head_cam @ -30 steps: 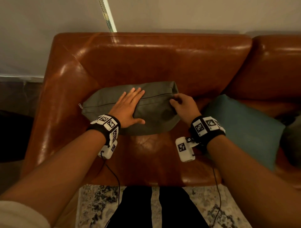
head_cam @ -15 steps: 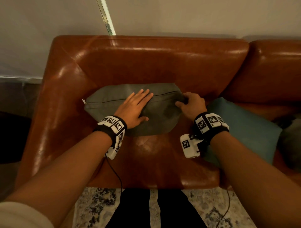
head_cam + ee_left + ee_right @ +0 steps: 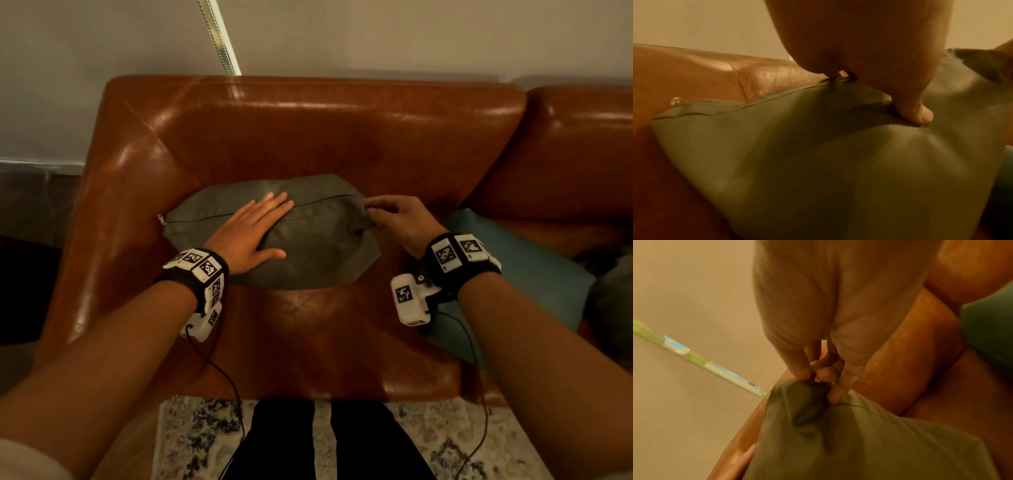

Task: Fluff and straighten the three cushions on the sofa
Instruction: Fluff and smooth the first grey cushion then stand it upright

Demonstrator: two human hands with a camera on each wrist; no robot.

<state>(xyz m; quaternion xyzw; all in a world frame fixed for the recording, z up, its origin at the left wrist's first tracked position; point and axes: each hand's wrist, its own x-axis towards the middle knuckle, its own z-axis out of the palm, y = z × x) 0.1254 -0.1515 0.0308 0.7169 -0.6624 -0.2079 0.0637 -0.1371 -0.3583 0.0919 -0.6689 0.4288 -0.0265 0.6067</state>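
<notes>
An olive-green cushion (image 3: pixel 315 246) (image 3: pixel 818 162) (image 3: pixel 859 443) with a zip along its top edge stands on the seat of a brown leather sofa (image 3: pixel 308 130), leaning toward the backrest. My left hand (image 3: pixel 250 233) lies flat on its front face, fingers straight, thumb (image 3: pixel 918 113) pressing into the fabric. My right hand (image 3: pixel 394 216) pinches the cushion's right top corner between thumb and fingertips (image 3: pixel 836 394). A teal cushion (image 3: pixel 527 274) lies on the seat to the right. A third greyish cushion (image 3: pixel 616 298) shows only partly at the far right edge.
The sofa's left armrest (image 3: pixel 113 212) borders the green cushion. A pale wall (image 3: pixel 342 34) with a thin patterned strip (image 3: pixel 219 37) rises behind. A patterned rug (image 3: pixel 191 442) and my dark trouser legs (image 3: pixel 325 442) lie below the seat's front edge.
The right hand shifted from gripping the cushion's right end to pinching its top right corner. The left hand slid slightly right along the front face. The cushion looks flatter and wider.
</notes>
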